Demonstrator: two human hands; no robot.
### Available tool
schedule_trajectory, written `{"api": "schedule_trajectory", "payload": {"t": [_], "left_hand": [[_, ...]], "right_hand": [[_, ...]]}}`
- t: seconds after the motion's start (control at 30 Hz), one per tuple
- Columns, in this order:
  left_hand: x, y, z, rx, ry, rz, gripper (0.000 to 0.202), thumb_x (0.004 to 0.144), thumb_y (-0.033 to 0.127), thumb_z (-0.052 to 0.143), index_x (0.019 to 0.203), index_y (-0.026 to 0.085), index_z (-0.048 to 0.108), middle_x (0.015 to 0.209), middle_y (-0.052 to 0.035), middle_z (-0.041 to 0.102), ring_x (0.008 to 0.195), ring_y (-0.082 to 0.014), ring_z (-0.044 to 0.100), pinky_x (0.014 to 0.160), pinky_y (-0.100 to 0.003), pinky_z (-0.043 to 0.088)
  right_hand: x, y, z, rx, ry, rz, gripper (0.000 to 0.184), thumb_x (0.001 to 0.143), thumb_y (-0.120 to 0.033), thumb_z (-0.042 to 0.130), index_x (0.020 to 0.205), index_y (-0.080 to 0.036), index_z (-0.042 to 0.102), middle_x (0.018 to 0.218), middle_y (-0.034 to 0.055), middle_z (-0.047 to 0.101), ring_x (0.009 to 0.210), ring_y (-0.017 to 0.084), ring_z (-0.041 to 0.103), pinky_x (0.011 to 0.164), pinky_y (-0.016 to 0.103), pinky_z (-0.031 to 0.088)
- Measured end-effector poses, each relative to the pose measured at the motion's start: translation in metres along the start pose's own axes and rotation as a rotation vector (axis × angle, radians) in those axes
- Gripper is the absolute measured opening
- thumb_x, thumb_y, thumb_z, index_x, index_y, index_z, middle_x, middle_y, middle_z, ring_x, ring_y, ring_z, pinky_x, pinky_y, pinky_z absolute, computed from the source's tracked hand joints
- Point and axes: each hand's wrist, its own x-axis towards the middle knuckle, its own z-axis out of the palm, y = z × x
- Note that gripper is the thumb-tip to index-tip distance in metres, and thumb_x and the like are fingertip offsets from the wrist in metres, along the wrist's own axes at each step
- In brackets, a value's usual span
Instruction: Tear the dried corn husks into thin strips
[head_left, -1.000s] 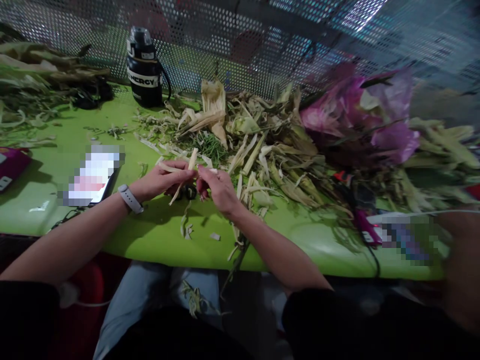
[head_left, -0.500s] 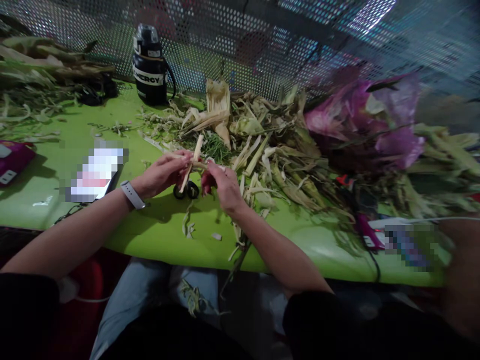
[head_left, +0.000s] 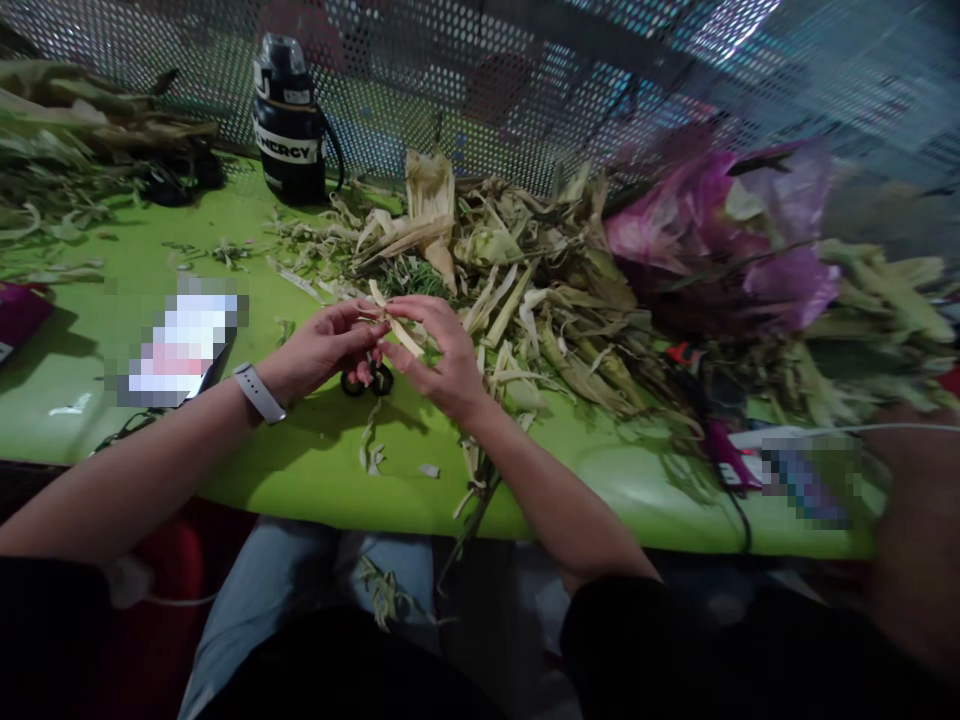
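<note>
Both hands meet above the green table [head_left: 300,475]. A pale strip of husk [head_left: 406,338] crosses between the fingertips. My left hand [head_left: 330,345], with a white band [head_left: 257,393] on its wrist, pinches the strip near its middle. From the other side, my right hand [head_left: 442,360] has its thumb and fingers closed on the same strip. Behind the fingers lies a black scissors-like pair of loops [head_left: 381,380], partly hidden. Small husk scraps [head_left: 371,455] lie on the table just in front of them.
A heap of dry husks [head_left: 570,330] spreads behind and right, beside a pink plastic bag [head_left: 667,235]. A black bottle [head_left: 291,150] stands at the back. Phones lie left [head_left: 180,345] and right [head_left: 810,485]. Another person's arm [head_left: 911,500] shows at the right edge.
My right hand has moved left and up, closer to my left hand. The strip, crossed with another piece before, now slants down to the right between my fingers.
</note>
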Motion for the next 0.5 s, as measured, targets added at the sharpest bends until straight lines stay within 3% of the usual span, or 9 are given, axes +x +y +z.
{"api": "schedule_trajectory", "payload": {"t": [0.13, 0.3, 0.4, 0.5], "left_hand": [[0.0, -0.004, 0.002, 0.072, -0.009, 0.029, 0.039, 0.078, 0.038, 0.081, 0.099, 0.015, 0.058, 0.059, 0.0035, 0.065, 0.04, -0.0076, 0.058, 0.038, -0.015, 0.045], [-0.002, -0.007, 0.003, 0.132, 0.036, 0.034, 0.039, 0.078, 0.039, 0.081, 0.104, 0.016, 0.063, 0.066, 0.0004, 0.07, 0.047, -0.0106, 0.065, 0.04, -0.015, 0.047], [-0.003, -0.006, 0.003, 0.137, 0.043, -0.009, 0.042, 0.081, 0.04, 0.078, 0.114, 0.015, 0.066, 0.091, -0.0081, 0.076, 0.068, -0.0167, 0.074, 0.044, -0.017, 0.051], [-0.002, -0.008, 0.005, 0.171, 0.069, 0.013, 0.042, 0.081, 0.037, 0.077, 0.114, 0.014, 0.067, 0.095, -0.0098, 0.076, 0.075, -0.0188, 0.075, 0.048, -0.019, 0.054]], "right_hand": [[-0.003, 0.001, 0.009, 0.05, 0.156, 0.04, 0.019, 0.095, -0.038, 0.058, 0.098, -0.025, 0.071, 0.103, 0.0063, 0.072, 0.101, 0.019, 0.067, 0.095, 0.038, 0.052], [-0.004, 0.011, 0.017, 0.24, 0.241, 0.304, 0.029, 0.091, -0.05, 0.061, 0.092, -0.022, 0.07, 0.089, 0.0031, 0.073, 0.078, 0.014, 0.068, 0.071, 0.029, 0.055], [-0.002, 0.015, 0.015, 0.321, 0.218, 0.371, 0.032, 0.091, -0.052, 0.059, 0.091, -0.021, 0.07, 0.087, 0.0026, 0.073, 0.075, 0.013, 0.067, 0.07, 0.028, 0.055], [-0.002, 0.013, 0.011, 0.254, 0.123, 0.281, 0.029, 0.086, -0.046, 0.067, 0.1, -0.021, 0.07, 0.098, 0.0049, 0.074, 0.087, 0.016, 0.069, 0.08, 0.032, 0.057]]}}
